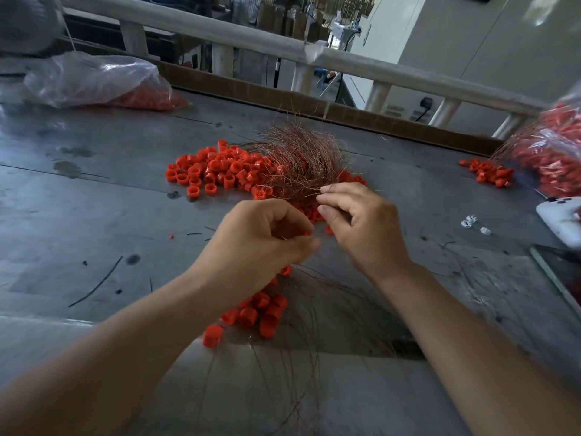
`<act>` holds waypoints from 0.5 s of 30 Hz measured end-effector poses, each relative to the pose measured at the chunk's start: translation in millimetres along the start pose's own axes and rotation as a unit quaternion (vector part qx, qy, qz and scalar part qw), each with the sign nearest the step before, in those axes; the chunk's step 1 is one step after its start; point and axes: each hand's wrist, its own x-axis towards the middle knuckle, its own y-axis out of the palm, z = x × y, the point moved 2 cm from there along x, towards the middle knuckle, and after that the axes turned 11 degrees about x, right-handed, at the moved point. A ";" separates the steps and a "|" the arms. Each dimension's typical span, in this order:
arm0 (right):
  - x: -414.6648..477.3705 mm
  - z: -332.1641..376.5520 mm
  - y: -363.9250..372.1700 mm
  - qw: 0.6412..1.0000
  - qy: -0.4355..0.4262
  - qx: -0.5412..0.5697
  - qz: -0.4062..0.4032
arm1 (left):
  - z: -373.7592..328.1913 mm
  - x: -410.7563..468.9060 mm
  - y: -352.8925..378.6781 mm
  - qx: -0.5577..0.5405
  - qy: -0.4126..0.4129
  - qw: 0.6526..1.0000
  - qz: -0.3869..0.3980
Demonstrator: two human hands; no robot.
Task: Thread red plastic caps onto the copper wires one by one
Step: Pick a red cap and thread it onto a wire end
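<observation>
Grey metal table (pixel 94 215), scuffed and stained. Centre frame: left hand (pixel 261 237) with grip clenched, fingertips pinching a red cap (pixel 307 233), of which only a sliver shows past the fingers. Right hand (pixel 361 225) just beside it, nearly touching; its grip is closed in a pinch, forefinger and thumb on a single wire strand (pixel 309 192) that runs left off the fingertip. Directly above the hands lies the copper wire bundle (pixel 298 155): a bushy, tangled tuft of hair-thin reddish-brown strands, ends splaying up and outward. The bundle lies over the loose caps (pixel 213 171), a spread of small, short, open-ended cylinders in bright orange-red, some upright with the hollow showing, some on their sides. Below the left wrist, lower centre, is a second cluster, the near caps (pixel 261 313), with thin trailing wires (pixel 301 357) curving from them toward the bottom edge; whether each of these caps sits on a wire cannot be told. Upper left: a clear plastic bag (pixel 94 80) holding more red caps. Right edge: another bag of caps (pixel 553 152), with a small heap of spilled caps (pixel 487 174) just beside it. Lower down at right are a white phone (pixel 562 218) and a few tiny white pieces (pixel 470 221). A pale railing (pixel 251 39) crosses the top of the frame behind the table.
</observation>
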 end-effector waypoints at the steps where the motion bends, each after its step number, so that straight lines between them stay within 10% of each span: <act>1: -0.5 0.6 -1.1 1.000 -0.009 0.004 -0.011 | -0.3 0.3 -0.4 -0.003 -0.001 1.000 -0.001; 15: -4.6 9.2 -8.7 0.995 -0.019 0.097 -0.020 | -2.9 2.0 -1.1 -0.009 -0.019 1.000 -0.008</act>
